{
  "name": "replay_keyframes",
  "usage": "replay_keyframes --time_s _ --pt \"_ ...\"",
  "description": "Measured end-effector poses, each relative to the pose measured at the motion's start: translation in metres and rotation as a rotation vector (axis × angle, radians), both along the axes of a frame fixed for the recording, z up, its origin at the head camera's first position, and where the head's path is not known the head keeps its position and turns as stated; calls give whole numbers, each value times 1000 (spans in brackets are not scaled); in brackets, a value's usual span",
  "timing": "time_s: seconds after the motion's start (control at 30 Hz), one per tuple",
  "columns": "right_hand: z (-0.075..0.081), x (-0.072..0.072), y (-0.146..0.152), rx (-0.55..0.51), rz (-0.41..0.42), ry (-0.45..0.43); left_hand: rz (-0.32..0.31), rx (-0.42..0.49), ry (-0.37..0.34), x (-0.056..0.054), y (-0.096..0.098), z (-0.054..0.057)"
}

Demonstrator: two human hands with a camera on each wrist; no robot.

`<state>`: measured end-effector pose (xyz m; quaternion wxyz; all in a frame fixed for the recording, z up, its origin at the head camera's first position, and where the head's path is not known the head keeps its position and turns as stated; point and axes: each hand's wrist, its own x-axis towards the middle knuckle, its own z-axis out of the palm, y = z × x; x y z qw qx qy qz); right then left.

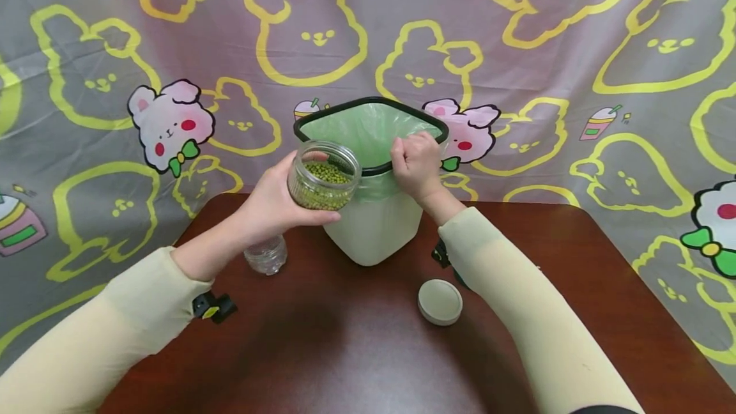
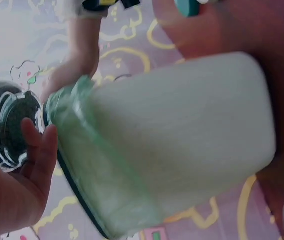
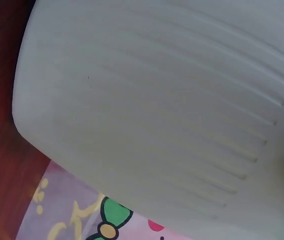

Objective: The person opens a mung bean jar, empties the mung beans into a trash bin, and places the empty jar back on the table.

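My left hand holds a clear jar part-filled with small green beans. The jar's mouth is uncovered, and it is raised in front of the left part of the trash bin's rim. The white trash bin has a black rim and a green plastic liner folded over its edge. At the bin's front right rim, my right hand is curled in a fist around the edge; its inner fingers are hidden. In the left wrist view, the jar shows its base, beside the bin.
A round whitish lid lies on the brown table, right of the bin. Left of the bin is a clear plastic bottle, partly behind my left hand. A teal object shows beside my right sleeve. A patterned curtain hangs behind.
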<state>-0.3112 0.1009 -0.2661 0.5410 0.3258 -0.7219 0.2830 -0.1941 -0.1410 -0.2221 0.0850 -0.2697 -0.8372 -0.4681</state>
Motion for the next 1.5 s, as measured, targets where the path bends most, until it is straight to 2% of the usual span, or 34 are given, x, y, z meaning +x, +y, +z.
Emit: replay_keyframes --time_s 0.23,0.47,0.57,0.93,1.03,1.33,1.5 --pt "-1 -3 -3 -19 -8 35 37 -60 76 -16 -1 27" --pt "-3 -4 -2 -29 -26 42 29 -101 112 -42 1 51" --pt "-4 -4 -3 -29 -31 34 17 -121 115 -51 3 61" --pt "-2 -2 -3 -33 -40 27 42 -165 89 -83 3 92" --pt "-3 -2 -3 -36 -42 21 69 -191 95 -90 2 99" --pt "-1 -2 -2 -31 -44 -20 129 -191 93 -105 2 117" --pt "-4 -3 -1 -36 -51 -21 152 -204 73 -110 5 128"
